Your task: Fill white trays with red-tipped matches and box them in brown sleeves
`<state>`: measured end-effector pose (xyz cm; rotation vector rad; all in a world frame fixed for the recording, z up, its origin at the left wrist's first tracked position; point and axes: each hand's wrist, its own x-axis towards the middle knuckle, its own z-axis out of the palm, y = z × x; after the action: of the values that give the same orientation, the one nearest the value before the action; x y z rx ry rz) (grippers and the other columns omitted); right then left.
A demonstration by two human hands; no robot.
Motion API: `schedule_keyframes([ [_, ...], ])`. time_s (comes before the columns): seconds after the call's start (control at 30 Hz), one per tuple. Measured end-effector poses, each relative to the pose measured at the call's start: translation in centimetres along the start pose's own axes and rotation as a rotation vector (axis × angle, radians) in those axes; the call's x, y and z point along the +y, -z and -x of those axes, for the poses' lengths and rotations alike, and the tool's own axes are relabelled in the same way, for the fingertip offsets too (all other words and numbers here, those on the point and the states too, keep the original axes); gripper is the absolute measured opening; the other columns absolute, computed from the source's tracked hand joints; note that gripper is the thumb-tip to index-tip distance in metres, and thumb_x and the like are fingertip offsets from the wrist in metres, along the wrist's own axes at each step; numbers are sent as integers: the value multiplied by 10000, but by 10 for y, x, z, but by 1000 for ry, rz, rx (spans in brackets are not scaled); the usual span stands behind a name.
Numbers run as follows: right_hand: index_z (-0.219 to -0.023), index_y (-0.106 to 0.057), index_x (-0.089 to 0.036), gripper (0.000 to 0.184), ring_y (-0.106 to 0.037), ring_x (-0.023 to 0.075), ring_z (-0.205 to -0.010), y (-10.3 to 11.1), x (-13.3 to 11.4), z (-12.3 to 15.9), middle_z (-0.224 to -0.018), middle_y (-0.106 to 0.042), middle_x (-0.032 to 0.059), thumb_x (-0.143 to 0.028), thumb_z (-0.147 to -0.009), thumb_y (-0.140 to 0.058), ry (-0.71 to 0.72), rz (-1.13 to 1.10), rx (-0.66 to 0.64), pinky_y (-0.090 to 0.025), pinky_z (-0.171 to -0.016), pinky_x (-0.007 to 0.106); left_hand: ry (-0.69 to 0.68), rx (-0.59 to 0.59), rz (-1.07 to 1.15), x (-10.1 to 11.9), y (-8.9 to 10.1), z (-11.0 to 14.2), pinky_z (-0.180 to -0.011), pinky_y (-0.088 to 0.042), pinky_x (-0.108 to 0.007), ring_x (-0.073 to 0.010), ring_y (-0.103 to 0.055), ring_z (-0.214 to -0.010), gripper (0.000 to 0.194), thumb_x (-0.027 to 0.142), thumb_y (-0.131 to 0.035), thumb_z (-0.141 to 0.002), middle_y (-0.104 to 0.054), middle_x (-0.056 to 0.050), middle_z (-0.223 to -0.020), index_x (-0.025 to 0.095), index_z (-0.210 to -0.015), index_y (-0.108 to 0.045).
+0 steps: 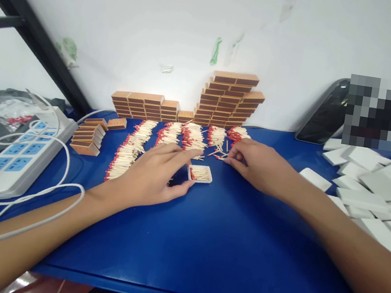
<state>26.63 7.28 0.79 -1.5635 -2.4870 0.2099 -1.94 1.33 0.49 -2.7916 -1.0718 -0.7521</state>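
A small white matchbox tray (pixel 205 180) with some red-headed matches in it lies on the blue table. My left hand (pixel 153 172) curves round the tray's left end, thumb at the near corner and fingers on the far side. Just beyond the tray to the right, my right hand (pixel 252 162) has thumb and index finger closed together on a match (pixel 220 158) at the table surface. Loose matches lie beside these fingertips. Behind both hands, matches are heaped in several rows, among them a long row (pixel 131 149) and a middle heap (pixel 194 137).
Matchboxes form a tall stack (pixel 226 99) and a low stack (pixel 137 104) against the wall. More matchboxes (pixel 87 137) stand at left, near a white power strip (pixel 20 154) with loose cables. White trays (pixel 376 186) are piled at right, below a dark phone-like object (pixel 321 114).
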Motion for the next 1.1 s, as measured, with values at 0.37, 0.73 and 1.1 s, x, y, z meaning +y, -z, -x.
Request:
schedule_keyframes([
  [0.37, -951, -665, -201, 181, -688, 258, -908, 0, -6, 4, -1061, -728, 115, -272, -1060, -538, 31, 47, -12, -460, -744, 353, 14, -8, 0, 1, 1, 1, -997, -579, -432, -263, -694, -1084, 550, 347, -654, -1022, -754, -89, -1119, 177, -1525, -514],
  [0.73, -958, -647, -196, 213, -684, 241, -845, -2, -18, 9, -1034, -713, 109, -344, -1080, -552, 42, 90, -40, -447, -711, 344, 8, -17, 12, -1, 0, 0, -1001, -578, -434, -263, -689, -1097, 555, 332, -659, -1019, -753, -85, -1138, 182, -1531, -506],
  [1.1, -979, -622, -201, 183, -678, 247, -879, -5, -8, 9, -1080, -715, 120, -312, -1078, -516, 69, -13, -53, -458, -734, 348, 26, -29, 20, -1, 0, -1, -994, -582, -433, -265, -696, -1095, 558, 348, -648, -1024, -754, -89, -1125, 198, -1540, -497],
])
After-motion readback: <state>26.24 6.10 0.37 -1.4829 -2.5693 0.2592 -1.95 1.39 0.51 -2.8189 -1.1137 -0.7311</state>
